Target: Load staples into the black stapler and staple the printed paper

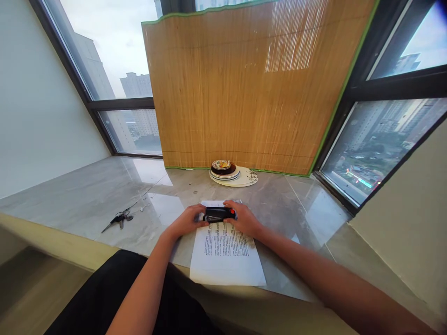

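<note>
A black stapler [219,214] with a red spot near its right end lies crosswise over the upper part of a printed sheet of paper [228,270]. My left hand [188,219] grips the stapler's left end between thumb and fingers. Around its right end my right hand [244,218] is closed, the thumb on the near side and the fingers on the far side. The stapler covers some of the upper lines of print. Whether more sheets lie beneath the top one, I cannot tell.
On the grey stone sill [279,200], a bunch of keys [121,217] lies to the left. Stacked plates [224,171] and a pale oval board [248,177] rest at the back, before a bamboo blind [237,102]. The sill's front edge [52,237] runs near my legs.
</note>
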{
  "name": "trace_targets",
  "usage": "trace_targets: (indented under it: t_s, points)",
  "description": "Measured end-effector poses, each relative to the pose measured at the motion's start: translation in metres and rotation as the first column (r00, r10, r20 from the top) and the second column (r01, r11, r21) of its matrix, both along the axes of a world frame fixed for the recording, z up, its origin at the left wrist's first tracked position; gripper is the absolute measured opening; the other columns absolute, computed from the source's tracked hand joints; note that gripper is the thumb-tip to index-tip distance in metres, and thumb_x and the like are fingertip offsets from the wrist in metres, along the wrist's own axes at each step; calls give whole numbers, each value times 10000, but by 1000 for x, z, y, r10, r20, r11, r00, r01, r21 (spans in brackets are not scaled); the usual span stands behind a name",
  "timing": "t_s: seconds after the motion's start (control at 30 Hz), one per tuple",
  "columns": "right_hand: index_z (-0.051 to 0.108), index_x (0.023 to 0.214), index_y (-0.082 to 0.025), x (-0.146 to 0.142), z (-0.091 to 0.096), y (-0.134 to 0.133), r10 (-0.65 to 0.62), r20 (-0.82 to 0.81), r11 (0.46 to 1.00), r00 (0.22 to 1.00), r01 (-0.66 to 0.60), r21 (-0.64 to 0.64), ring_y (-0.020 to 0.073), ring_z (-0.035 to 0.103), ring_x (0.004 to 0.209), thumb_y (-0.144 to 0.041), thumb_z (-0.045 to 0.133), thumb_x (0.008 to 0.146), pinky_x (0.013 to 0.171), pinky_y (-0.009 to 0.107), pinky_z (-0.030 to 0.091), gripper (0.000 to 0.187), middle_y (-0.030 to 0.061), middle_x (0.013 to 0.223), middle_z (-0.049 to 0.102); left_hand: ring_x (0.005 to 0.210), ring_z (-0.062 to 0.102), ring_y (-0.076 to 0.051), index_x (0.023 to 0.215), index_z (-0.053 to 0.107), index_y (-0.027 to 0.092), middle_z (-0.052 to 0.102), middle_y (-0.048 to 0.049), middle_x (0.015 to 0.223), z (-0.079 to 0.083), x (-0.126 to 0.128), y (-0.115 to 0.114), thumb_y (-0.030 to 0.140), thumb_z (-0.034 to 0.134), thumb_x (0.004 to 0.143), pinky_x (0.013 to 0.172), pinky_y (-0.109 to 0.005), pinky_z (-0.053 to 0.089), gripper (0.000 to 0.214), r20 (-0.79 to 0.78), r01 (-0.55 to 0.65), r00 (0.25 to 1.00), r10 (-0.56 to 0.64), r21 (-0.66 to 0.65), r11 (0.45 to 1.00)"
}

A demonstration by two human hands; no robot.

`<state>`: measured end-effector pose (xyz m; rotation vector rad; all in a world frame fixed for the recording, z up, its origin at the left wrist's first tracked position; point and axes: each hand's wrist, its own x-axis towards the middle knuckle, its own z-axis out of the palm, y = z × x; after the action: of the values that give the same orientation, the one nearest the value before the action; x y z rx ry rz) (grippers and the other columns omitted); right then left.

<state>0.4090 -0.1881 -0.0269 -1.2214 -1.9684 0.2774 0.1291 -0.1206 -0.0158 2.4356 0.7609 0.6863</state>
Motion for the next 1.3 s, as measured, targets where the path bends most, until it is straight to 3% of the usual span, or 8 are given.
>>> trace_targets:
  t_s: [0.1, 0.23, 0.5, 0.7, 0.83, 1.03, 1.13, 1.3]
  points:
    - [745, 1021, -240, 2, 3, -1, -36, -90, 999, 995, 40, 37, 251, 687, 1060, -325, 675, 955, 1004, 436, 515, 128, 76, 1122, 765, 1083, 688, -283, 944, 765, 233, 746, -87, 1152, 1, 0, 0, 415, 824, 829, 998, -418, 516, 223, 26, -3, 1000, 4, -24, 1000]
    - [712, 683, -247, 4, 7, 0, -82, -176, 995, 981, 89, 36, 238, 692, 952, -331, 578, 977, 972, 435, 529, 334, 70, 994, 790, 1069, 695, -281, 881, 760, 232, 751, -84, 1139, -1, 1, 1, 411, 863, 780, 1000, -427, 514, 230, 67, -27, 997, 31, -56, 998]
    - [732, 648, -266, 5, -1, 5, -125, -283, 992, 951, 119, -40, 241, 745, 930, -378, 592, 914, 947, 439, 568, 321, 41, 928, 814, 1036, 700, -287, 826, 751, 225, 751, -82, 1116, -10, 0, 3, 405, 915, 685, 987, -440, 522, 281, 125, -114, 984, 129, -117, 987]
    - [801, 977, -253, -1, 1, 0, -122, -284, 992, 951, 121, -21, 264, 722, 1050, -427, 640, 939, 977, 452, 558, 240, 82, 1078, 802, 1052, 694, -310, 793, 767, 234, 754, -83, 1100, -8, 0, 0, 431, 957, 608, 1040, -464, 500, 330, 189, -112, 970, 152, -209, 972]
    - [712, 1294, -231, -13, 3, 1, -11, -117, 999, 993, 7, -35, 282, 695, 1124, -367, 852, 776, 1015, 455, 538, 554, 103, 1228, 763, 1314, 595, -371, 1132, 780, 242, 692, -131, 1348, -4, -3, 0, 537, 996, 520, 1176, -494, 395, 713, 300, -87, 932, 204, -359, 929]
    - [766, 1104, -237, -18, 2, -6, 21, -48, 1000, 999, -20, 6, 265, 701, 990, -244, 764, 875, 929, 429, 547, 229, 77, 1035, 787, 1415, 560, -319, 1451, 576, 201, 533, -207, 1568, 5, -5, 4, 934, 235, 886, 1135, -469, 469, 986, 462, 68, 817, 343, -670, 739]
    - [755, 1131, -256, -15, 2, -12, 40, 58, 979, 998, -50, 197, 274, 674, 1112, -196, 677, 940, 1014, 460, 497, 214, 90, 1134, 789, 1317, 642, -311, 1304, 661, 142, 590, -242, 1498, 10, -8, 5, 899, 245, 917, 1068, -423, 530, 947, 468, 136, 788, 400, -766, 628]
    - [736, 1048, -255, -14, 3, -21, -78, 334, 718, 939, -180, 673, 199, 654, 909, -127, 665, 975, 885, 398, 469, 164, 44, 1021, 799, 1190, 713, -315, 1177, 681, 32, 679, -298, 1329, 20, -14, -1, 710, 342, 1032, 1029, -410, 561, 772, 417, 287, 808, 418, -896, 339]
